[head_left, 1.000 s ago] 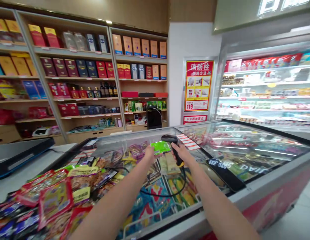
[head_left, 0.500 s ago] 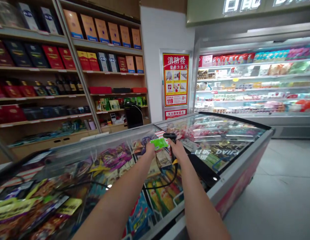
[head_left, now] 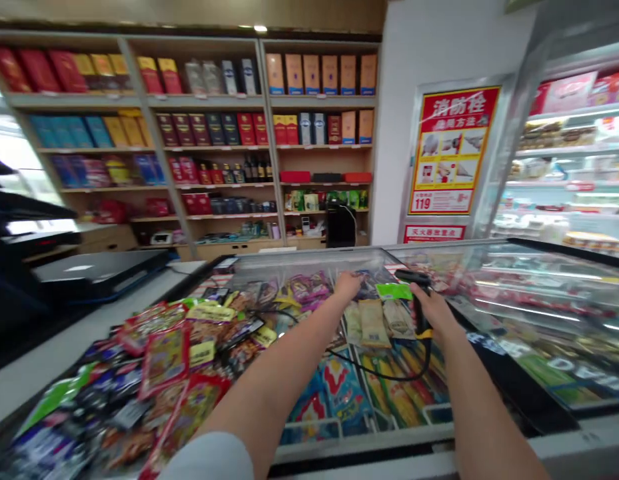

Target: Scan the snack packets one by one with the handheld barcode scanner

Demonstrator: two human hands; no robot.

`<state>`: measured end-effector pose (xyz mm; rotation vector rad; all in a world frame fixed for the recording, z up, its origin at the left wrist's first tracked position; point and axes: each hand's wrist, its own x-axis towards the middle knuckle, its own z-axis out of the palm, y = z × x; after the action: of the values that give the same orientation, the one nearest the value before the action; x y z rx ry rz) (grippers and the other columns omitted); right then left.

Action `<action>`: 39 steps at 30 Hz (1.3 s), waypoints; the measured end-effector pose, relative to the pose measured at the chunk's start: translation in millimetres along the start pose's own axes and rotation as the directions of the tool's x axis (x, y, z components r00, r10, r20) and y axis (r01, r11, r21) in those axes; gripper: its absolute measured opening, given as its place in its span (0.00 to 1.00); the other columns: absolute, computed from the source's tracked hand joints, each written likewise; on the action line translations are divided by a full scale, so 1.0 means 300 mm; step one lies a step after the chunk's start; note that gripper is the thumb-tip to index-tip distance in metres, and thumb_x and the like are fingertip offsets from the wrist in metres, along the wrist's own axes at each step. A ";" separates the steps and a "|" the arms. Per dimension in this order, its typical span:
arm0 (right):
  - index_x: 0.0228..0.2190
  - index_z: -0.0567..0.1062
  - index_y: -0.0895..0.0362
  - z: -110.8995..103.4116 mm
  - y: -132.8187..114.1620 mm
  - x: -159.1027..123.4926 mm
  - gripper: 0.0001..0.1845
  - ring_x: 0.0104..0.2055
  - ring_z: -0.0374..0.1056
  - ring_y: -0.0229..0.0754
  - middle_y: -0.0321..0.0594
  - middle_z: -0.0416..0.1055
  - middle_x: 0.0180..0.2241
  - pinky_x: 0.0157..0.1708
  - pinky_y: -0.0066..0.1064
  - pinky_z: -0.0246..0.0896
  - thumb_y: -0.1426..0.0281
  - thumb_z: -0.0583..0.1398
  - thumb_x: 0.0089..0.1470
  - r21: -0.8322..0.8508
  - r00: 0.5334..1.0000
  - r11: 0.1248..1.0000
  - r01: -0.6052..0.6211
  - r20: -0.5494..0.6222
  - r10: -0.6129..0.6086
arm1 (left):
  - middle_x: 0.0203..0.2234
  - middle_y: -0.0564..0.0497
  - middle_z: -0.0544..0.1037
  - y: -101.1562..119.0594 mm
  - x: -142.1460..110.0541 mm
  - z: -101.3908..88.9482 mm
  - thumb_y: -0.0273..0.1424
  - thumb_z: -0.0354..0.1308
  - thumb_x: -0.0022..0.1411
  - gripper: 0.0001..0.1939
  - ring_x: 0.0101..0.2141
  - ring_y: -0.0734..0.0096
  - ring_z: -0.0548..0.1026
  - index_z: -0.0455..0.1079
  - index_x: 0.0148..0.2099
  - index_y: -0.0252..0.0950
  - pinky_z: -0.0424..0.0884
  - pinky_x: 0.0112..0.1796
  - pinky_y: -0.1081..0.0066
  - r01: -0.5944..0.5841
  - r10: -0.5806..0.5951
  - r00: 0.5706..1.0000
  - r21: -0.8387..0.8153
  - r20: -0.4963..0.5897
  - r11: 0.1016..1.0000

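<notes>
My right hand [head_left: 433, 310] is wrapped around the handle of a black barcode scanner [head_left: 418, 293] with yellow trim and a cable. A bright green packet [head_left: 394, 291] is just left of the scanner, close under its head. Whether my right fingers touch the packet I cannot tell. My left hand [head_left: 349, 285] reaches out over the chest freezer [head_left: 349, 252], its fingers apart from the green packet and close to dark-blue and purple packets [head_left: 309, 287]. Its fingertips are small and partly hidden, but it seems to hold nothing.
A large heap of packaged snacks [head_left: 164, 360] covers the freezer's left part. Bagged ice pops [head_left: 399, 377] and blue packets [head_left: 339, 387] fill the front compartments. The scanner's cable [head_left: 389, 377] loops across them. A dark counter device [head_left: 102, 270] stands left; shelves [head_left: 269, 180] line the back.
The view has swung left, bringing more of the snack heap and shelves into sight. My left hand has let go of the green packet and moved left of it; my right hand keeps the scanner.
</notes>
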<state>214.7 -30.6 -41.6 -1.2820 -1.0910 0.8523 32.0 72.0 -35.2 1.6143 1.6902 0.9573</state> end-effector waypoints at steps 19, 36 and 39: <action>0.27 0.64 0.55 0.651 -0.161 -0.279 0.17 0.13 0.59 0.32 0.31 0.65 0.16 0.12 0.24 0.58 0.56 0.60 0.53 0.137 0.743 0.938 -0.317 0.651 0.156 | 0.52 0.36 0.70 -0.515 -0.699 -0.994 0.47 0.55 0.56 0.23 0.52 0.52 0.68 0.75 0.42 0.32 0.64 0.52 0.61 0.402 0.049 0.847 0.699 -0.529 0.591; 0.30 0.62 0.55 0.725 -0.110 -0.404 0.28 0.14 0.59 0.31 0.29 0.66 0.18 0.12 0.24 0.57 0.47 0.64 0.40 0.167 0.652 0.948 -0.271 0.756 0.053 | 0.29 0.48 0.77 -0.499 -0.647 -1.000 0.36 0.51 0.60 0.07 0.35 0.61 0.75 0.65 0.36 0.38 0.66 0.37 0.67 0.238 0.025 0.708 0.272 -0.705 0.932; 0.32 0.62 0.54 0.720 -0.123 -0.411 0.29 0.14 0.59 0.31 0.29 0.66 0.19 0.13 0.25 0.59 0.46 0.64 0.39 0.214 0.627 0.938 -0.273 0.779 0.005 | 0.31 0.48 0.77 -0.441 -0.547 -0.964 0.35 0.50 0.61 0.07 0.36 0.63 0.75 0.64 0.35 0.38 0.67 0.38 0.67 0.096 0.043 0.683 0.147 -0.729 0.985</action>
<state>-30.2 -86.3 -32.6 -0.7082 -1.4402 1.7306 -268.7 -117.5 6.7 1.3709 2.3720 1.6356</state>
